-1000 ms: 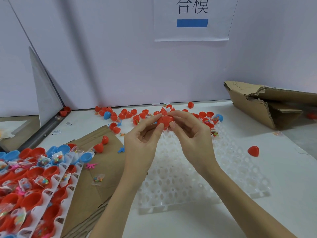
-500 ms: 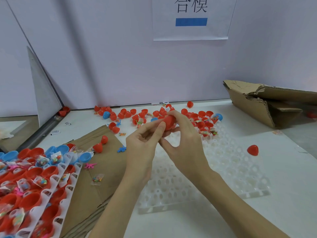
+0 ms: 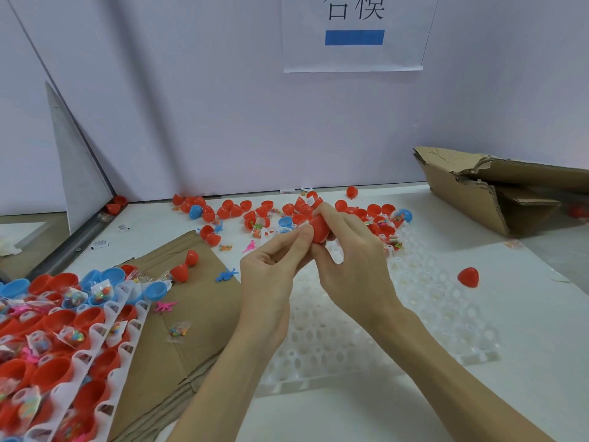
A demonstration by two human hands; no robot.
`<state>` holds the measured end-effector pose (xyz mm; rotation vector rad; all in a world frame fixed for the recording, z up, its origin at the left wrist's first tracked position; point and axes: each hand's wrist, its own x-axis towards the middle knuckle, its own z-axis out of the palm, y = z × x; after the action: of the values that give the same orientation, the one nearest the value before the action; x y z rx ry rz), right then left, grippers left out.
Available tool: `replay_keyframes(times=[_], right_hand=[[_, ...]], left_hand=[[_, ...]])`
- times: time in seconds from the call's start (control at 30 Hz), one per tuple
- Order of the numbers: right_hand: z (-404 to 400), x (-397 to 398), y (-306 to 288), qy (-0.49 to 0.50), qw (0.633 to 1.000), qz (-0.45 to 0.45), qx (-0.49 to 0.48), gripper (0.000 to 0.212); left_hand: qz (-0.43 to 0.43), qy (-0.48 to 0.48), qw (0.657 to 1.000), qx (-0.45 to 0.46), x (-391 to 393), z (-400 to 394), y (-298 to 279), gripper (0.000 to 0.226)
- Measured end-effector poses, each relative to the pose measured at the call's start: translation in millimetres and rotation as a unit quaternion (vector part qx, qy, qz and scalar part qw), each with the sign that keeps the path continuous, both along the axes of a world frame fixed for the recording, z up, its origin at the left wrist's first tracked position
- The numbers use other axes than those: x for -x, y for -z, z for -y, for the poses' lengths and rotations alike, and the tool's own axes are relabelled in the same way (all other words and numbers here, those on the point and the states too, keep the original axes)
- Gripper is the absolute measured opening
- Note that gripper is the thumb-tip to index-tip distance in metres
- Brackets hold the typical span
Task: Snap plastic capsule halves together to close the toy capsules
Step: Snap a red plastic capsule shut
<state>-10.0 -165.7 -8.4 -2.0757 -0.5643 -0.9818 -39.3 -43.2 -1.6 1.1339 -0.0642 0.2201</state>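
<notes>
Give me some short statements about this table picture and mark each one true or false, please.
1. Both hands hold one red capsule above the white tray. True: the left hand and the right hand both have fingers on it.
2. The capsule in the hands is blue. False: it is red.
3. A single red piece lies alone on the table to the right of the white tray. True.
4. The torn cardboard box stands at the left edge of the table. False: it lies at the far right.
5. The filled trays at the near left hold only blue cups. False: most are red, a few blue.
</notes>
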Motion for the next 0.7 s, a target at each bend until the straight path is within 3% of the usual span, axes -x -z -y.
replay_keyframes(times=[0.23,0.37,0.7], right_hand=[[-4.7,-1.2,3.6,-0.001,1.000,-0.018,0.006,0.042],[-5.2,-0.6,3.5,-0.018,0.998,-0.066,0.016,0.052],[-5.4,-0.1,3.1,-0.042,0.994,-0.102,0.015,0.049]], left_hand=[[-0.014,-0.012,0.999,-0.041,-2.6,-1.1,-1.3,0.043],[-0.032,0.015,0.999,-0.023,-4.9,-5.1,-0.4,0.033],[-0.048,0.037,0.998,-0.031,-4.7,-8.3,-1.0,0.031]])
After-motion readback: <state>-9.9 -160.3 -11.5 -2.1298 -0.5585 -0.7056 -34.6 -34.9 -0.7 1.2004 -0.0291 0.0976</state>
